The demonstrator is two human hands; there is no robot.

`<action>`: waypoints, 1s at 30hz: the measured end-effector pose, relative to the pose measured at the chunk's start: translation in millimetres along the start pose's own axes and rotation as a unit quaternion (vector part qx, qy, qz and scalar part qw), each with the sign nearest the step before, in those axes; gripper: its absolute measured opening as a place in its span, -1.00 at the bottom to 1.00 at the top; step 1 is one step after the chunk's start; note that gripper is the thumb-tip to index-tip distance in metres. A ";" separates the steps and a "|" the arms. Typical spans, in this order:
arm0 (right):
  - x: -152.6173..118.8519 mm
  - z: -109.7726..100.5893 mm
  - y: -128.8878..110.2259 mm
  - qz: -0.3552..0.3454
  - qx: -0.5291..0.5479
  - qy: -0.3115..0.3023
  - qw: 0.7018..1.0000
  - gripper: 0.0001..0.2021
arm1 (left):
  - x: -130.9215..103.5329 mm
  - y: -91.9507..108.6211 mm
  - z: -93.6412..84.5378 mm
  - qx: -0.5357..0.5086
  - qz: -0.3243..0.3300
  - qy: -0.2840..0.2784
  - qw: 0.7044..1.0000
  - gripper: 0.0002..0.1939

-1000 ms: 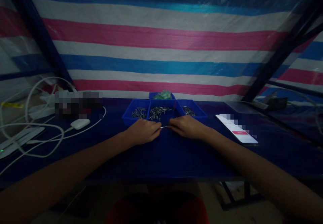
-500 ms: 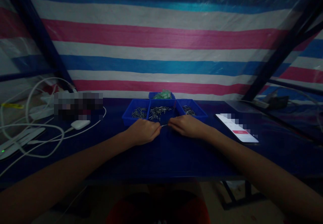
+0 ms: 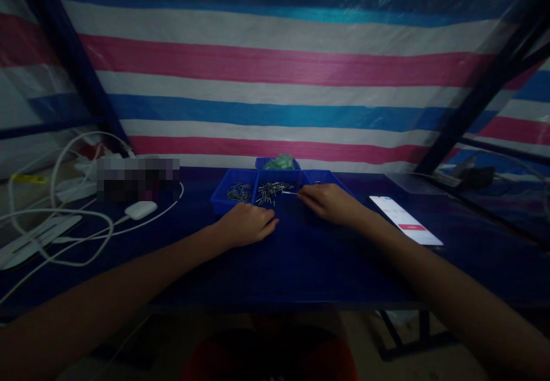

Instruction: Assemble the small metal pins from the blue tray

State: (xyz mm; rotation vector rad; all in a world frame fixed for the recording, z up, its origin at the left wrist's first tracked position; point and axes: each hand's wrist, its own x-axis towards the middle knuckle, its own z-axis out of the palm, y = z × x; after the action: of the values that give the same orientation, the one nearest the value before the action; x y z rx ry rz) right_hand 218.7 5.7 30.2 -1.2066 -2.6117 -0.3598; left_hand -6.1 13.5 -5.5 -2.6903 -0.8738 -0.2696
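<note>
The thin metal rod (image 3: 291,192) is at the fingertips of my right hand (image 3: 330,202), its free end pointing left over the middle tray (image 3: 287,202), close to the heap of small metal pieces (image 3: 270,189) there. My thumb and fingers pinch its near end; whether it touches the heap I cannot tell. I judge this as one-handed handling of a single rod at the middle tray; the next move calls for a light, steady pinch and a watch on the loose pieces and tray walls.

My left hand (image 3: 246,224) is in front of the left tray (image 3: 220,193), fingers bent and close together. I see nothing in it, but cannot tell whether its fingertips are pressed together or hide something. More metal pieces lie in the left tray; my right hand partly covers the right tray (image 3: 341,184). Behind sits the rear tray (image 3: 259,164) with green pieces (image 3: 281,162). Farther out on the table (image 3: 283,266) are a lit phone (image 3: 406,220) to my right and a white adapter (image 3: 141,210) among cables to my left.

Half a second ago, both my hands met the rod, nearer to me. Now my right hand alone has it, farther forward, and my hands are wider apart.
</note>
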 end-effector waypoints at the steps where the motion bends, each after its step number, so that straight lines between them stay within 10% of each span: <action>1: -0.4 -2.7 3.5 0.024 -0.019 0.015 0.999 -0.74 | 0.1 -0.4 0.6 0.000 0.004 -0.001 1.000 -0.65; 12: -7.5 -3.8 35.6 0.245 -0.140 0.038 0.959 -0.70 | -0.5 -1.3 0.0 0.001 0.014 -0.010 1.000 -0.69; 22: 0.7 12.3 -10.6 -0.046 0.039 0.031 0.998 -0.77 | -0.3 -1.1 2.6 0.015 0.024 0.000 1.000 -0.72; 30: 7.3 49.6 -22.3 -0.085 0.097 -0.032 0.991 -0.57 | -0.8 -2.0 4.5 0.002 0.026 -0.008 1.000 -0.72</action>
State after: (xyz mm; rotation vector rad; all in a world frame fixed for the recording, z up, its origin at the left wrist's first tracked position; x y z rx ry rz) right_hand 191.3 12.7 -16.8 -0.9523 -2.7363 -0.0956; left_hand -7.5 16.1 -9.5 -2.7114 -0.8065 -0.2348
